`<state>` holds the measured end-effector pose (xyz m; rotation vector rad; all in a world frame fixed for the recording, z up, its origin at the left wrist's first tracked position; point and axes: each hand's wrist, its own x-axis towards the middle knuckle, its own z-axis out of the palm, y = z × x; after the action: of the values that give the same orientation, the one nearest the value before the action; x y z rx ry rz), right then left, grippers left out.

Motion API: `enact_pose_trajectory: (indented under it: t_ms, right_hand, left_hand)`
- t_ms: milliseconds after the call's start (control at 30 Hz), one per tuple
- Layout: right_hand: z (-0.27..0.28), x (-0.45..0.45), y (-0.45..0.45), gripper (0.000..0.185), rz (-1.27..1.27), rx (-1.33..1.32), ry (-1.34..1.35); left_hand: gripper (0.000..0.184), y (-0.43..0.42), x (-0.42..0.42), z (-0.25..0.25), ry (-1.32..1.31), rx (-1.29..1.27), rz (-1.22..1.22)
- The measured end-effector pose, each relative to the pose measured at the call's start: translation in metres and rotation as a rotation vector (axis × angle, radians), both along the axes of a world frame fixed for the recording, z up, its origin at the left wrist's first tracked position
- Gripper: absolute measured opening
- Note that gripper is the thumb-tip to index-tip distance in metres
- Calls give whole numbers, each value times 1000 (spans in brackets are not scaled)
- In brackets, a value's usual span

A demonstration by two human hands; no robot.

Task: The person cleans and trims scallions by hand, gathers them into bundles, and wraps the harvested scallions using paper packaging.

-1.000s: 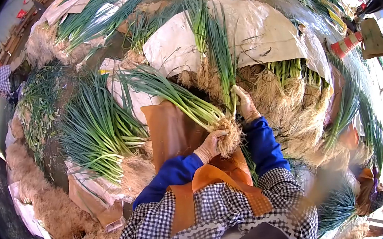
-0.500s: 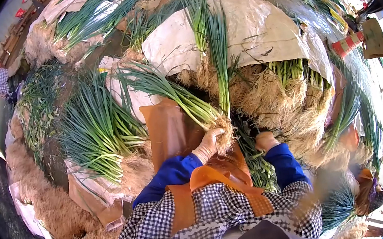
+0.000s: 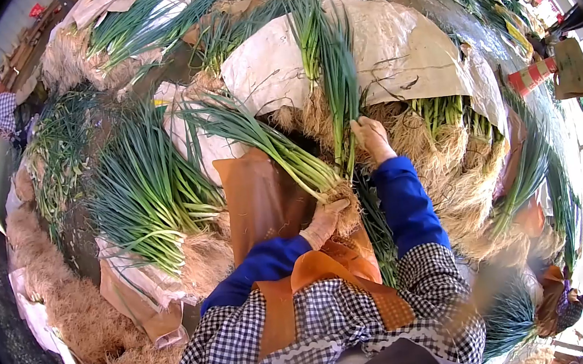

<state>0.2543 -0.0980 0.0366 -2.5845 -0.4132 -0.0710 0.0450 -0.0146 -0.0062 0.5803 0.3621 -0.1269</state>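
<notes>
Near my lap, my left hand [image 3: 326,222] is wrapped round the root end of a bunch of green onions [image 3: 289,161], whose leaves point to the upper left. My right hand [image 3: 371,138] is closed at the side of an upright green stalk bundle [image 3: 341,83], just above and right of the held roots. Its fingertips are partly hidden against the leaves. Another small bunch [image 3: 305,36] lies on the pale sheet [image 3: 398,40] behind.
A large pile of green onions [image 3: 152,190] lies at the left. Rooted bundles [image 3: 418,160] stick out under the sheet at the right. Co-workers are at the far left [image 3: 3,110] and lower right [image 3: 567,301]. A red-striped cone [image 3: 532,75] lies at the upper right.
My right hand was at the upright stalks, dropped down to the right over the loose leaves, and is now back up beside the stalks. My left hand has kept its hold on the bunch.
</notes>
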Motion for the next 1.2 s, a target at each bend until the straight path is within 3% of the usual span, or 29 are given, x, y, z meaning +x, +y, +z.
enact_pose_trajectory:
  t_ms: [167, 200, 233, 267, 333, 467, 500, 567, 600, 667, 733, 767, 833, 867, 900, 967, 1033, 1100, 1167, 1200]
  right_hand:
    - [-2, -38, -34, 31, -114, 21, -198]
    - [-1, -40, -40, 30, -65, -190, -364]
    - [-10, -36, -47, 30, -69, -192, -365]
    - [-13, -39, -50, 28, -88, 173, -271]
    - [-5, -47, -44, 28, -326, 530, -104]
    - [-14, -35, -19, 25, -286, 519, -348]
    - [-5, -39, -10, 26, -131, 272, -608]
    - [0, -37, -5, 30, 85, -336, -640]
    - [1, -43, -4, 30, 86, -331, -638]
    - [18, -78, -7, 36, 132, -10, -224]
    - [29, -125, -26, 34, 410, -143, 235]
    - [-3, -154, -49, 20, 556, 323, 114]
    - [44, -196, -78, 27, 596, -221, 662]
    - [41, -210, -100, 31, 528, -239, 737]
    - [38, -223, -134, 35, 455, -258, 816]
    - [-38, -221, -246, 43, 854, -834, 447]
    - [-28, -175, -194, 39, 346, -838, 531]
    - [65, -149, -98, 43, -38, 17, 440]
    - [90, -127, -40, 46, 20, 90, 415]
    - [73, -117, -26, 44, 100, 98, 331]
  left_hand:
    - [48, -4, 0, -17, 0, 96, 42]
    - [43, -4, 1, -16, -5, 111, 40]
    - [43, -2, 2, -10, -8, 109, 36]
    - [45, 0, -1, -3, 9, 70, 12]
    - [49, 4, -2, 4, 16, 34, -15]
    - [49, 7, -3, -2, 24, -18, -62]
    - [48, 8, -4, -2, 57, -81, -71]
    - [47, 12, -5, 1, 96, -134, -77]
    - [43, 12, -5, 2, 109, -150, -68]
    - [39, 12, -6, 0, 130, -174, -61]
    - [33, 18, -2, -7, 213, -424, -132]
    - [33, 20, 1, -6, 216, -426, -136]
    - [36, 23, 4, -3, 229, -165, -20]
    - [39, 21, 7, -9, 147, -429, 37]
    - [39, 21, 7, -12, 156, -430, 34]
    - [41, 21, 9, -16, 71, -404, -40]
    - [42, 17, 12, -18, -6, -391, -9]
    - [42, 18, 11, -22, 41, -247, -39]
    - [40, 18, 10, -20, 101, -271, -69]
    - [40, 16, 9, -17, 81, -188, -43]
